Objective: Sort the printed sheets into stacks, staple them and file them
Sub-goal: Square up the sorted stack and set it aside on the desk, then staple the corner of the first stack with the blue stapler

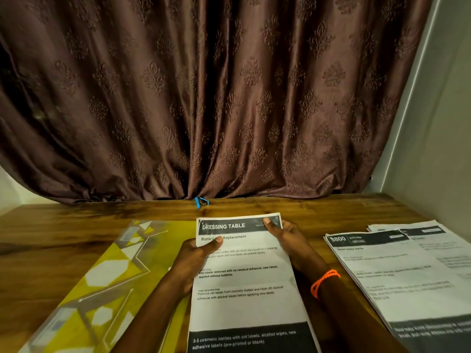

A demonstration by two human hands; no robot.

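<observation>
Two bare hands hold a printed sheet headed "DRESSING TABLE" (244, 281) above the middle of a wooden counter (76, 217). The left hand (196, 258) grips its left edge, thumb curled on top. The right hand (285, 238), an orange band (323, 281) on its wrist, pinches the upper right corner. A stack of printed sheets (407, 273) lies to the right, a yellow patterned folder (107, 281) to the left. A small blue stapler (201, 202) sits by the brown curtain (216, 98).
</observation>
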